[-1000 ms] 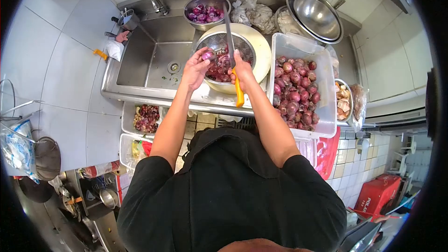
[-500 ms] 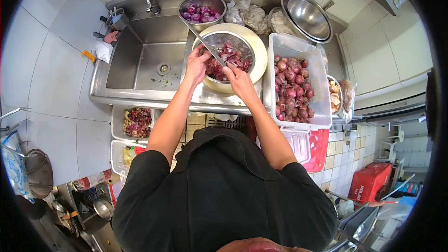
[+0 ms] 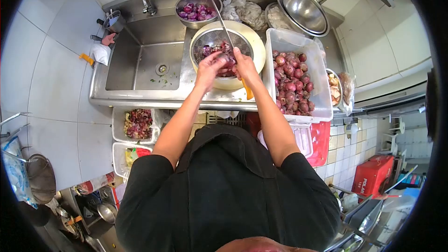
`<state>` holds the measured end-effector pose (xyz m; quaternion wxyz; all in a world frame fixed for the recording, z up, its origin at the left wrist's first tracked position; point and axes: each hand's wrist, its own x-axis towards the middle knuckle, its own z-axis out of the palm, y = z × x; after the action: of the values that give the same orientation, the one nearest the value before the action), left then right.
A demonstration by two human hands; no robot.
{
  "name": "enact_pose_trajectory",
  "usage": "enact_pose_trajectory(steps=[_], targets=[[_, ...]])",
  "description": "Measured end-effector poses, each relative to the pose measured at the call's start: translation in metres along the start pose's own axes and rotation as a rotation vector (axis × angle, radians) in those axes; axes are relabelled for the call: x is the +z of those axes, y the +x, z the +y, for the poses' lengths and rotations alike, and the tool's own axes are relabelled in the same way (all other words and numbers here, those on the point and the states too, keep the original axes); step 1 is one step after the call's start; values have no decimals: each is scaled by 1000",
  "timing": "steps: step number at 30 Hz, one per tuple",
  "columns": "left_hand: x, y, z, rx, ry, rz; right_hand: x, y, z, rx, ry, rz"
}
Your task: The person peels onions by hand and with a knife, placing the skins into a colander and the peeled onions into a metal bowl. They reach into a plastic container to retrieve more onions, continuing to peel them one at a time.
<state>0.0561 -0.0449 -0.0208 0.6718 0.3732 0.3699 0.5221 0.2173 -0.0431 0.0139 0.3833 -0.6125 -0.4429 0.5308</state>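
Over a metal colander [image 3: 197, 48] of onion peelings, my left hand [image 3: 209, 69] has its fingers closed round a red onion [image 3: 226, 59]. My right hand [image 3: 245, 67] grips a long knife [image 3: 222, 24] near its orange handle; the blade points up and away, toward the bowl behind. The colander rests on a round cream-coloured board or lid [image 3: 260, 56] on the steel counter. To the right, a clear plastic bin [image 3: 322, 98] holds several unpeeled red onions [image 3: 293, 81]. Behind the colander, a metal bowl [image 3: 181, 3] contains peeled purple onions [image 3: 197, 12].
A steel sink [image 3: 161, 53] lies left, its tap [image 3: 148, 4] at the back. Plastic bags [image 3: 245, 13] and nested metal bowls [image 3: 305, 13] stand along the back. Below the counter are a bin of onion scraps [image 3: 138, 124] and a red container [image 3: 319, 144].
The knife has swung from a slant across the colander to pointing away, and its orange handle now shows. My left hand has moved down and right, with an onion now visible in it.
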Motion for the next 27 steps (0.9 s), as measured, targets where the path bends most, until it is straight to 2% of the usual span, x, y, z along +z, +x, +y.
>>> enact_pose_trajectory(steps=[2, 6, 12, 16, 17, 20, 23, 26, 27], targets=[[-15, 12, 4, -59, -38, 40, -6, -5, 5, -24, -10, 9], [-27, 7, 20, -38, -61, -65, -15, -19, 7, -17, -2, -100], [-22, 1, 22, -10, 96, -128, -11, -32, 5, -384, -132, -171], [-18, -3, 29, -38, 181, -163, -18, -43, -5, -449, -381, -203], [-15, -6, 33, -46, 191, -161, -17, -37, 6, -552, -408, -160], [-13, -11, 38, -53, 257, -163, -20, -43, -1, -510, -475, -189], [-10, -15, 39, -79, 218, -149, -16, -43, 0, -564, -389, -141], [-18, -11, 34, -26, 387, -180, -22, -27, 8, -225, -144, -232], [-13, -14, 40, -16, 353, -167, -25, -25, 6, -204, -78, -224]])
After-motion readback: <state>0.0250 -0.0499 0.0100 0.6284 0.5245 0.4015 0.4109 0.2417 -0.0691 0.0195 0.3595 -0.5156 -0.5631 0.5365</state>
